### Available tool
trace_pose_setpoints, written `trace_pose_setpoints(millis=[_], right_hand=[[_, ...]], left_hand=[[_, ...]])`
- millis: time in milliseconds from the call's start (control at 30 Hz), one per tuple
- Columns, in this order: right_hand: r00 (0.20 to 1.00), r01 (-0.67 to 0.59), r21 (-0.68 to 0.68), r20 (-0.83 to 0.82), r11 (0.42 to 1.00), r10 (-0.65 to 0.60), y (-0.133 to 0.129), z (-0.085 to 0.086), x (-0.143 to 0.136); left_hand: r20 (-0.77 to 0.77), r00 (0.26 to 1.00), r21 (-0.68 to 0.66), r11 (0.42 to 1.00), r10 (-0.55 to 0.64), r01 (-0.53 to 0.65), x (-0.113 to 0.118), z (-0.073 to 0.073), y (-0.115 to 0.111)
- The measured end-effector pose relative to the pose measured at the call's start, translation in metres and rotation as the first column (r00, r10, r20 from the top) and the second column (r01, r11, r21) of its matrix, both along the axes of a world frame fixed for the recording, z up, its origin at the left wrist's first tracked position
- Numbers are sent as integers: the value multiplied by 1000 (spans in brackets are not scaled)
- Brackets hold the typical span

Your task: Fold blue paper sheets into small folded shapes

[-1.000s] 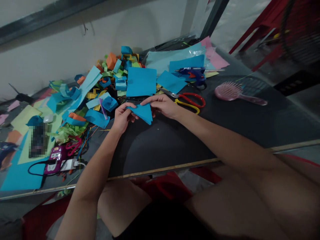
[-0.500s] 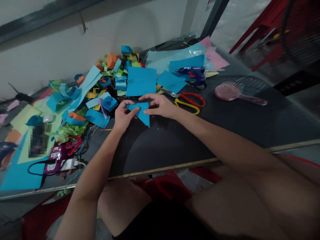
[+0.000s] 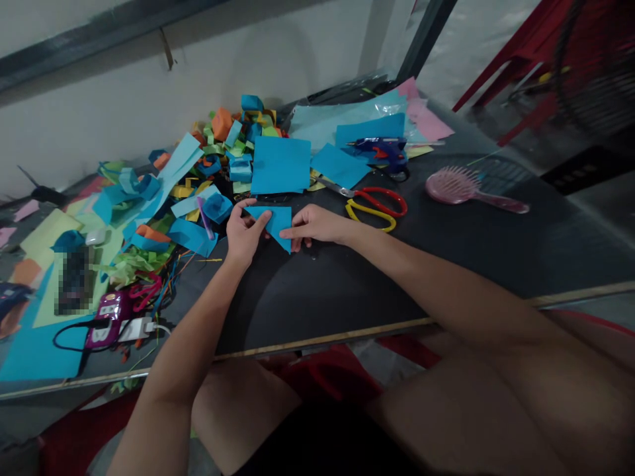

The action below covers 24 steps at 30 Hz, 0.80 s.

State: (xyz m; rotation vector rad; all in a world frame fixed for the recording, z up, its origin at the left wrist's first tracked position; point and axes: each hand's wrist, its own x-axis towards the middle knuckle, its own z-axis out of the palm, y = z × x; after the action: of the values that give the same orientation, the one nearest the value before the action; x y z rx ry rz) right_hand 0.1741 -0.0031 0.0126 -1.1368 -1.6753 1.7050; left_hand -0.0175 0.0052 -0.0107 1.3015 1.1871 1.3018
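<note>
A small blue paper triangle (image 3: 280,223) is held between my two hands, just above the dark table. My left hand (image 3: 244,230) pinches its left corner, thumb on top and fingers behind. At the right edge my right hand (image 3: 316,225) grips the paper between thumb and fingers. Beyond them lies a blue paper square (image 3: 281,164). Scissors (image 3: 374,205) with one red and one yellow handle rest to the right of my right hand. A purple stick-like piece (image 3: 205,218) lies among paper scraps left of my left hand.
A pile of coloured paper strips and folded pieces (image 3: 221,125) stands at the back left. A blue glue gun (image 3: 384,151) and a pink hairbrush (image 3: 459,187) lie to the right. Near the front left are a purple device (image 3: 110,318) and cables. The table's edge (image 3: 322,338) runs close to my lap.
My right hand has slid from the triangle's top edge down toward its lower right side. The left hand keeps its pinch, and the paper has shifted slightly left.
</note>
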Motion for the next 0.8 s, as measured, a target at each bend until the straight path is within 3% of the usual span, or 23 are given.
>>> trace_pose_setpoints(millis=[267,600,800], right_hand=[[999,32,70,38,997,-35,-3,2,-1],[967,205,136,-179,969,-179,4,-12,-5],[969,144,58,-211,988,-129,6,-14,-2]], left_hand=[[18,1000,-1,1000,6,-6,1,2,0],[58,998,70,997,36,-40,1,3,-2],[117,988,124,985,104,-118,2,4,-4]])
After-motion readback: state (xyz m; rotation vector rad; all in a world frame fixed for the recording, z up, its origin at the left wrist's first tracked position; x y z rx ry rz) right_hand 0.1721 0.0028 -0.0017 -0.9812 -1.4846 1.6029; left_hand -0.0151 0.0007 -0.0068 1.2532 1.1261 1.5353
